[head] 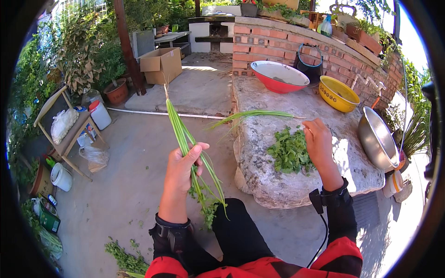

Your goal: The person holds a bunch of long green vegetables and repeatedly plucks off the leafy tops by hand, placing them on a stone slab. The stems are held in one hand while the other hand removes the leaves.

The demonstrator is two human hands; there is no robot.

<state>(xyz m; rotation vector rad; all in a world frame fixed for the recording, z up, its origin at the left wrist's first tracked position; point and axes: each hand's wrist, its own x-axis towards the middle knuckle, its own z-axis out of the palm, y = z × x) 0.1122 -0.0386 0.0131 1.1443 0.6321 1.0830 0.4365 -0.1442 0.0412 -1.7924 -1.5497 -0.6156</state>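
Observation:
A bundle of green stalks with pale roots (179,127) is held in my left hand (186,163), its roots pointing up and its leafy ends hanging down near my knee. Over the stone slab, my right hand (318,139) is raised with fingers bent together, beside a pile of leafy green herbs (289,150). Whether anything small is between those fingertips I cannot tell. Long thin green stalks (259,114) lie across the slab, their root end close to my right fingertips and their tips over the slab's left edge. More leafy herbs (127,257) lie on the ground at lower left.
The rough stone slab (257,173) bears a red and white basin (280,78), a yellow basin (339,93) and a steel basin (379,137). A brick wall (271,45) stands behind. A cardboard box (161,66) and a chair (66,130) are to the left.

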